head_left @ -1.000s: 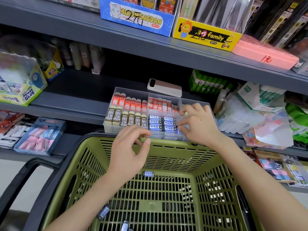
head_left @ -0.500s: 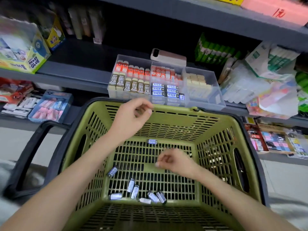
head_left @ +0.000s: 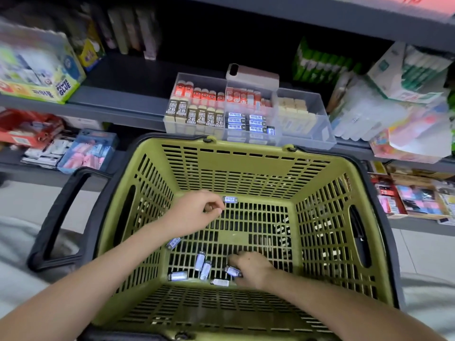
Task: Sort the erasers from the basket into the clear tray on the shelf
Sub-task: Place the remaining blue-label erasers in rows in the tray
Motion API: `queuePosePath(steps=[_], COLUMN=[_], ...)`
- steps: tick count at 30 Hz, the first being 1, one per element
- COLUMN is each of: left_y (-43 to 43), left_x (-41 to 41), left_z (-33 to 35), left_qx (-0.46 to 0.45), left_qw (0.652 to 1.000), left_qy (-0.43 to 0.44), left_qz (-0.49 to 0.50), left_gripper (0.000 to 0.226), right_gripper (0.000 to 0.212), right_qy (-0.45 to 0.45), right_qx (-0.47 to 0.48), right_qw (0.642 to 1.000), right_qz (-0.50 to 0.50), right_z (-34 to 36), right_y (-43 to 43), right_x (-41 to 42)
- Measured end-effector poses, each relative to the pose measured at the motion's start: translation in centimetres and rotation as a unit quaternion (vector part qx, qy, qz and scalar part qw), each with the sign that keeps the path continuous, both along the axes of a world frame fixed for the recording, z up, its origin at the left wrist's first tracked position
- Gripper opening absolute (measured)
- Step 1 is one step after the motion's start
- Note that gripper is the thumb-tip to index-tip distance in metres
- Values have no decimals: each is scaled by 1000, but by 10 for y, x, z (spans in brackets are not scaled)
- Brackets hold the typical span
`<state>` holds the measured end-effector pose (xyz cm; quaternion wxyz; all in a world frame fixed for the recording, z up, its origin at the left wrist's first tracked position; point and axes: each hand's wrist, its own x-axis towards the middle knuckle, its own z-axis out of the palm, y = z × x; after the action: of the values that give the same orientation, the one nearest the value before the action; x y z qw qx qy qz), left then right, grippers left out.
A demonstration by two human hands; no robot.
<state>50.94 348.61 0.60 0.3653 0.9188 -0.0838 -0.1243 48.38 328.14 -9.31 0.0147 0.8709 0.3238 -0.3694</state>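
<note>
A green plastic basket [head_left: 248, 166] with black handles stands below the shelf. Several small blue-sleeved erasers [head_left: 200, 260] lie near its front floor, and one more eraser [head_left: 230, 199] lies at the back. My left hand [head_left: 194, 212] hovers beside that back eraser with fingers loosely curled, holding nothing I can see. My right hand [head_left: 251, 268] is low in the basket, fingers curled onto an eraser [head_left: 232, 271] in the cluster. The clear tray [head_left: 305, 141] on the shelf holds rows of 2B, orange and blue erasers.
A phone [head_left: 252, 73] lies behind the tray. A glue box [head_left: 37, 67] stands at the left of the shelf, and plastic-wrapped packs [head_left: 394, 114] crowd the right. A lower shelf carries a blue box of pink items [head_left: 87, 151].
Both hands came down from the tray into the basket. The right hand went to the front cluster of erasers; the left dropped beside the back eraser. My view tilted downward.
</note>
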Motion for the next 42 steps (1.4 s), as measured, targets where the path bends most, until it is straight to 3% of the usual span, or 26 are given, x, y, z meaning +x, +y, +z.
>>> queuePosePath(steps=[4, 7, 11, 14, 16, 18, 21, 22, 26, 30, 34, 37, 39, 41, 42], left_y=[-10, -16, -23, -25, -20, -13, -3, 1, 15, 32, 40, 37, 35, 34, 34], left_x=[-1, -1, -2, -1, 1, 3, 8, 10, 16, 15, 9, 7, 8, 11, 11], left_z=[-12, -20, -26, -28, -26, -23, -16, -12, 3, 15, 15, 10, 8, 6, 5], left_qx=[-128, -244, -379, -511, -560, -567, -572, -572, -536, -505, -491, -484, -469, -459, -459], left_qw=[971, 867, 729, 609, 563, 558, 543, 542, 600, 653, 664, 649, 645, 637, 632], left_qy=[158, 337, 448, 482, 479, 463, 433, 424, 406, 397, 400, 403, 405, 412, 419], left_qz=[124, 275, 351, 369, 373, 390, 436, 447, 434, 401, 398, 427, 448, 463, 462], left_gripper=[10, 15, 24, 39, 43, 32, 24, 24, 33, 32, 33, 33, 30, 30, 33], right_gripper=[18, 9, 15, 11, 20, 36, 35, 33, 35, 31, 18, 19, 16, 14, 16], right_qy=[47, 84, 81, 89, 67, 40, 45, 11, -132, -199, -240, -200, -147, -86, -60], right_qx=[114, 232, 346, 374, 368, 359, 392, 376, 209, 109, 46, 139, 286, 428, 469], right_qw=[971, 914, 854, 839, 859, 879, 846, 853, 935, 960, 960, 940, 884, 838, 832], right_qz=[-203, -323, -379, -386, -349, -310, -359, -361, -254, -165, -136, -239, -340, -328, -292], right_z=[14, 38, 67, 81, 90, 98, 96, 90, 40, 1, -15, -2, 18, 45, 58], right_y=[-1, 10, 33, 48, 51, 49, 37, 34, 26, 38, 47, 53, 58, 64, 66], right_x=[20, 34, 34, 33, 38, 47, 67, 74, 94, 97, 99, 92, 84, 75, 69])
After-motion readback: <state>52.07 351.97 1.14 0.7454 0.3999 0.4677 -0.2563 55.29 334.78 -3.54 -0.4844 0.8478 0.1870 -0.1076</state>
